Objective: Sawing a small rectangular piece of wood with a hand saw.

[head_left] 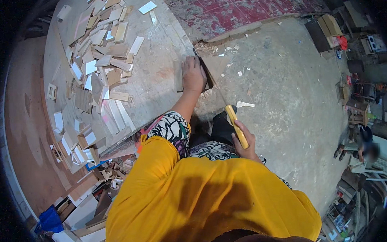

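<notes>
A hand saw with a yellow handle [237,126] is in my right hand [247,142], whose fingers are wrapped round the grip. Its thin blade [208,73] slants up and to the left, along the table's right edge and close by my left hand. My left hand [194,74] presses down on a flat, pale wooden board [178,70] at that edge, fingers bent and close together. Part of the board juts past the edge on the far side of the blade. My palm hides most of the board, and I cannot make out the cut itself.
Many wood offcuts [114,77] are heaped on the left of the table [154,83]. Chips and a pale scrap [245,104] lie on the concrete floor [283,103]. More scraps fill the lower left, beside a blue cloth or bag [51,219]. Another person [363,144] is at the far right.
</notes>
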Available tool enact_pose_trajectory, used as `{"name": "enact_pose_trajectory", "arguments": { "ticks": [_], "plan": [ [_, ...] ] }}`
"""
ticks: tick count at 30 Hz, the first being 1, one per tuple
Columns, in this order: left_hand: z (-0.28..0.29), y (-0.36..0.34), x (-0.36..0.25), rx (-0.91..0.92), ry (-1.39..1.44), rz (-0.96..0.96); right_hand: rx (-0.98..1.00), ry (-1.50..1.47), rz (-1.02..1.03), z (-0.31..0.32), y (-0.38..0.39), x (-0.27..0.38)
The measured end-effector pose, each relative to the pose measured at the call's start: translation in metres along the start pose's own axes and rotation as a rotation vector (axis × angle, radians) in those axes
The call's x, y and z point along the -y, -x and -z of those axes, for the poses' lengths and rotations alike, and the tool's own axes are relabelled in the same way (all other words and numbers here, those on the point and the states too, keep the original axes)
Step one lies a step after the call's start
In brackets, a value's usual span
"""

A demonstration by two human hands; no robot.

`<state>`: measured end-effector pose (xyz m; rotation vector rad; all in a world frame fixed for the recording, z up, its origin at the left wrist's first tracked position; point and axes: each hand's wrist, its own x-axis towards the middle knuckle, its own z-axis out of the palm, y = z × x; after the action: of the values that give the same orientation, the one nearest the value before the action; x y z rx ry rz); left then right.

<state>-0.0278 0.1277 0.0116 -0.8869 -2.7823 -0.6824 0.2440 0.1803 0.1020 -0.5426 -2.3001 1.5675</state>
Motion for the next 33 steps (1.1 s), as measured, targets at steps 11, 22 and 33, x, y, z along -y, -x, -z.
{"name": "enact_pose_trajectory", "arguments": {
  "ticks": [11, 22, 33],
  "plan": [
    [0.0, -0.005, 0.002, 0.015, 0.053, -0.033, 0.029, -0.011, -0.101, 0.007, -0.022, 0.043],
    [0.011, -0.006, -0.005, 0.018, 0.031, 0.023, 0.088, 0.013, -0.154, 0.029, -0.061, 0.073],
    [0.005, -0.009, -0.006, 0.018, -0.051, 0.092, 0.084, -0.064, -0.262, 0.041, -0.046, 0.091]
  ]
}}
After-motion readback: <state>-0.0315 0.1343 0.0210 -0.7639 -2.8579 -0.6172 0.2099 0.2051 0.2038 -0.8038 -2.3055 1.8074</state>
